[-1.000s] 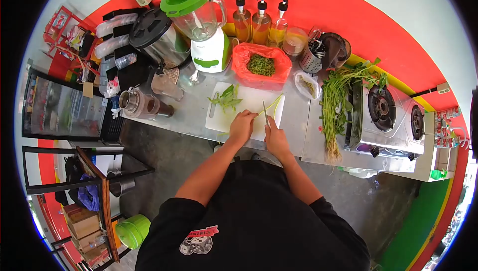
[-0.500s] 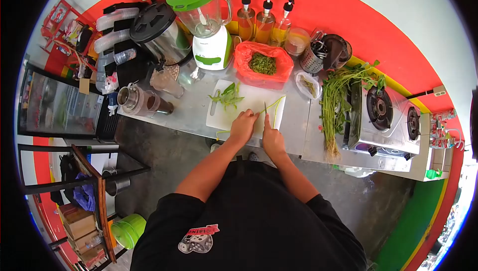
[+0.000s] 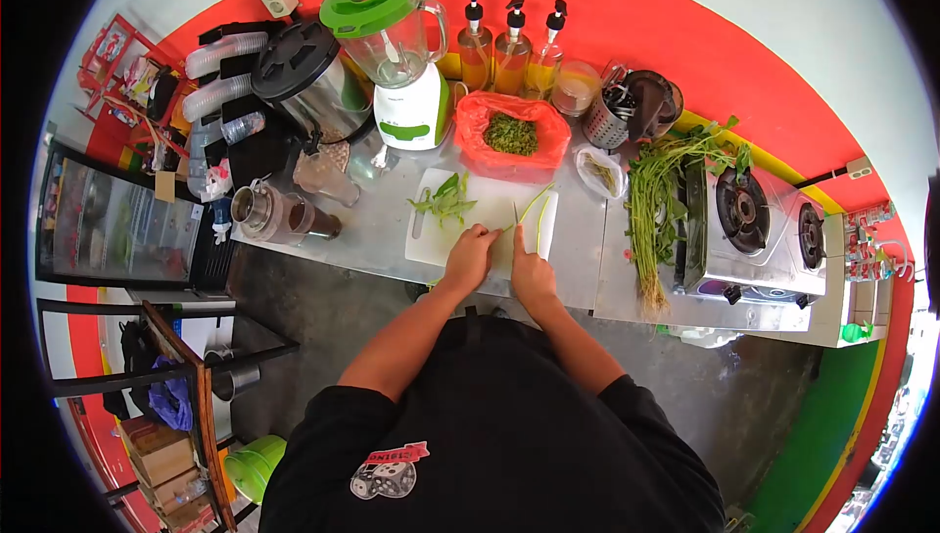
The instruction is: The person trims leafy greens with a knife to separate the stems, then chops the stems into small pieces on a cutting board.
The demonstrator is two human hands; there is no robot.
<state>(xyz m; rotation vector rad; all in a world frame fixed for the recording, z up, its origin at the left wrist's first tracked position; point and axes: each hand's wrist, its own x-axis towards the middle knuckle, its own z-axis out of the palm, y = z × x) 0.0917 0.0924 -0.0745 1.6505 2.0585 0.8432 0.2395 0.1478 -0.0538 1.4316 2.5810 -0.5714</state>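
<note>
My right hand (image 3: 533,278) is wrapped round the handle of a knife (image 3: 516,212), its blade pointing away from me over a white cutting board (image 3: 423,243). Close beside it, my left hand (image 3: 470,256) pinches the near end of a thin green stem (image 3: 535,202), which runs past the blade toward the board's far right. Another stem lies at the board's right side. Several picked green leaves (image 3: 446,202) rest on the left half of the board. Just beyond the board, a red plastic bag (image 3: 472,149) stands open with chopped greens (image 3: 511,134) inside.
A blender (image 3: 409,112), a steel container with black lid (image 3: 308,83) and pump bottles (image 3: 511,61) line the back. A small clear bag (image 3: 599,173) is right of the board. Long leafy stalks (image 3: 646,215) lie beside a gas stove (image 3: 759,239). A coffee-coloured jar (image 3: 294,216) stands left.
The view has shifted slightly, so the counter sits a little lower and further left. Both hands stay close together at the stem and knife, with only small movement.
</note>
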